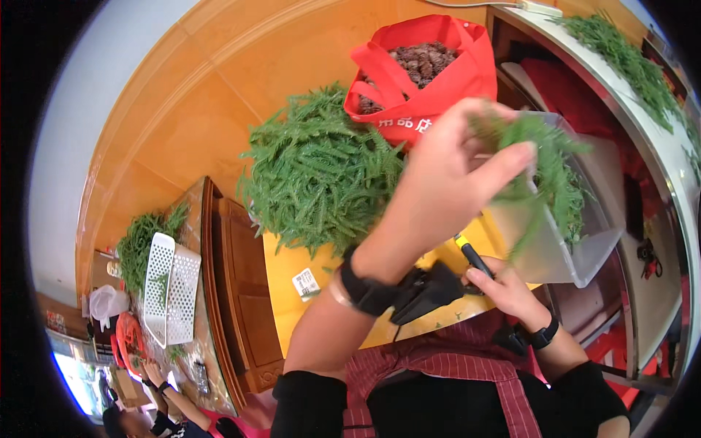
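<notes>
My left hand (456, 164) reaches across to the right, its thumb and fingers around a feathery green sprig (527, 196) smeared by motion. The sprig hangs at the near-left rim of a clear plastic bin (595, 259) with more green sprigs (566, 193) inside. Lower down, my right hand (507, 288) is closed on a slim yellow-and-black tool (473, 252), whose exact kind I cannot make out. Left of my left hand, a large heap of green sprigs (321, 175) sits on the yellow tabletop (292, 328). A black device (431, 292) is strapped at my left wrist.
Behind the heap stands a red fabric bag (467, 73) of pine cones (427, 62). A white tag (305, 283) lies on the tabletop. On the left side table (208, 358) are a white perforated basket (186, 292) and more greenery; another person's hand (153, 374) is near it. Shelving curves along the right.
</notes>
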Motion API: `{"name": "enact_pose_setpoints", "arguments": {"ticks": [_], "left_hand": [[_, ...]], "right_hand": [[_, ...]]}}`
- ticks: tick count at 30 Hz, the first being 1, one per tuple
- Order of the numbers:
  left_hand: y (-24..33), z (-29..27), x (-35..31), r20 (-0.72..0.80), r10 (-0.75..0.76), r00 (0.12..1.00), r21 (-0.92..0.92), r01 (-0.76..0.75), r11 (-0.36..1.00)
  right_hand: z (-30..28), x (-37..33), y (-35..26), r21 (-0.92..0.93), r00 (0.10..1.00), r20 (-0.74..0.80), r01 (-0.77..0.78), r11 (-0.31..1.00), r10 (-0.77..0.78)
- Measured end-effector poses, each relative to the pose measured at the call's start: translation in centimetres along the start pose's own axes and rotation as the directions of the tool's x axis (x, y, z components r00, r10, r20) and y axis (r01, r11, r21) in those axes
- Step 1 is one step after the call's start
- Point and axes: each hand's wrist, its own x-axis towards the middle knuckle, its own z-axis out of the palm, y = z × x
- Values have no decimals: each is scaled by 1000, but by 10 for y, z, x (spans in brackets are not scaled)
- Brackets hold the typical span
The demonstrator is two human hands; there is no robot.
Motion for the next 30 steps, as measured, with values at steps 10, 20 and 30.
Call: {"name": "enact_pose_setpoints", "arguments": {"ticks": [10, 20, 30], "left_hand": [[-45, -2, 17, 41, -42, 998, 86, 39, 996], [2, -103, -161, -408, -103, 907, 843, 417, 341], [-37, -128, -232, -513, -273, 814, 853, 519, -56]], "right_hand": [[-9, -2, -2, -153, 990, -126, 37, 988, -56], [-6, 17, 8, -704, 936, -4, 247, 666, -352], [-3, 26, 23, -779, 945, 37, 230, 583, -324]]}}
